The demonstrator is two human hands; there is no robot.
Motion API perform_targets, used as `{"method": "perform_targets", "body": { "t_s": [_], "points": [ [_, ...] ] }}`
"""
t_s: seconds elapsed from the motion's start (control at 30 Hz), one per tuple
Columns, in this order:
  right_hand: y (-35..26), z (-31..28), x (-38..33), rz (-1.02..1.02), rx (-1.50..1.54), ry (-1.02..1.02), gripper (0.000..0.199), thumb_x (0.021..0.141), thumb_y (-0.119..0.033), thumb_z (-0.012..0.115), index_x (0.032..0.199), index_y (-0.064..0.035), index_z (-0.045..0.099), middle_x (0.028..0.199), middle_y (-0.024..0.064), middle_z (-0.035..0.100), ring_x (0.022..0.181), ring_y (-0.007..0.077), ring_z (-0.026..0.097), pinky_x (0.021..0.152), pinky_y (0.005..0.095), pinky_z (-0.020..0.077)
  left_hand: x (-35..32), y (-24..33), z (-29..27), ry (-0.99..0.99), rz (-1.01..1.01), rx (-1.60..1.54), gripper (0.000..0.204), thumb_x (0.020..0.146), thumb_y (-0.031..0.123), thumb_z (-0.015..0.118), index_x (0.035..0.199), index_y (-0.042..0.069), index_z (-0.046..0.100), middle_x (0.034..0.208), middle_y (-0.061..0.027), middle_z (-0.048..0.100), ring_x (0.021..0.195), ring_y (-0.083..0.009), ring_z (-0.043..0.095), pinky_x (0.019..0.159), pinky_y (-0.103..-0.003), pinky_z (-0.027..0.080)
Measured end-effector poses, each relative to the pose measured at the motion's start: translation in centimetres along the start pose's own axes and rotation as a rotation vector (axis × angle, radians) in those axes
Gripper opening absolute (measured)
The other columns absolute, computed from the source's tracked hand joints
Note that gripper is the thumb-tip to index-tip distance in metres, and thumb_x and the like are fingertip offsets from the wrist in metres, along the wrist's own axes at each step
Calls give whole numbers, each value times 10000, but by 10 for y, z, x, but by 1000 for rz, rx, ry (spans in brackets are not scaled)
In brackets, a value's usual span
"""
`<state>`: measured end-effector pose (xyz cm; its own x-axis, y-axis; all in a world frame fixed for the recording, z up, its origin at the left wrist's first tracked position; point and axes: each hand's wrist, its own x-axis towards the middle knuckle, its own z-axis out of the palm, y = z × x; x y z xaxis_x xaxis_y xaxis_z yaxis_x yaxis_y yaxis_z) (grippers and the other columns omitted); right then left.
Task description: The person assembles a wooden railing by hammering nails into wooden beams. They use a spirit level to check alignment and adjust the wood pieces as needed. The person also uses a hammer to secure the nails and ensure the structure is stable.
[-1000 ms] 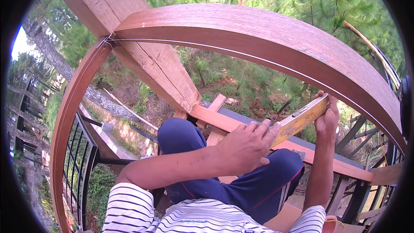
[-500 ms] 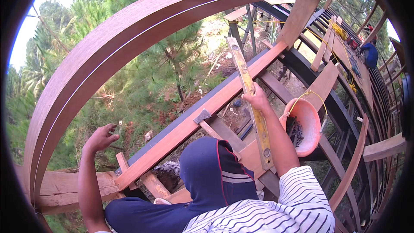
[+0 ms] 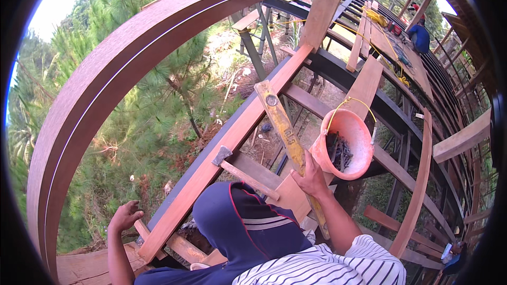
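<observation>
A long yellow spirit level point(image 3: 290, 134) is in my right hand point(image 3: 312, 178), gripped near its middle and held at a slant. Its upper end overlaps the reddish plank point(image 3: 243, 124) in the picture. On the left, my left hand point(image 3: 125, 217) is raised by the plank's lower end, fingers bent but apart, holding nothing. A hatchet point(image 3: 248, 177) with a wooden handle rests with its head over the plank's edge. Beside my right hand stands an orange-pink bucket point(image 3: 362, 145) with a yellow cord handle and dark metal pieces inside.
A big curved wooden beam point(image 3: 121, 58) arches across the left and far side. Open gaps between planks and dark steel beams point(image 3: 343, 74) drop to ground below. Far right, a person in blue point(image 3: 420, 37) crouches near yellow rope point(image 3: 376, 17); another person point(image 3: 453, 256) is at lower right.
The view has shifted, moving the scene leftward. My right hand has drawn the spirit level nearer my body, still holding it. My left hand appears lower, its fingers more curled.
</observation>
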<state>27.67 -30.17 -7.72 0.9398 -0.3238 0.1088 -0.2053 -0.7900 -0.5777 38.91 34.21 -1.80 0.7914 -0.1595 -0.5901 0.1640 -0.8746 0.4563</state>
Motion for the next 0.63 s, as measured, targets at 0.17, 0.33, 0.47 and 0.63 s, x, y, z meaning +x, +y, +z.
{"method": "perform_targets", "body": {
  "t_s": [0.17,0.33,0.47,0.63],
  "points": [
    [10,-130,50,117,-62,257,731,872,-247,713,1462,37,387,1216,343,635,1141,500,624,980,521,506,13,7,21,-149,136,22,679,910,301,770,1449,-18,511,1302,-263,666,1172,-341,683,978,-417,554],
    [48,-188,25,344,-45,237,594,866,-221,679,1363,47,493,1173,283,676,1074,405,684,944,460,519,6,19,21,-96,129,-51,687,909,287,771,1456,-25,497,1302,-264,662,1186,-341,673,1005,-416,542],
    [80,-159,-59,241,176,331,548,866,-224,674,1327,34,525,1157,192,679,1058,303,668,941,396,506,-1,31,24,-63,165,-191,659,923,244,756,1455,-38,489,1299,-250,664,1174,-317,676,1023,-418,535],
    [150,-140,-132,585,-1,635,589,895,-256,688,1385,8,496,1190,206,667,1060,312,672,964,397,496,14,39,34,-288,107,-130,682,954,271,737,1497,-21,446,1393,-223,613,1266,-319,619,1067,-426,498]
  ]
}}
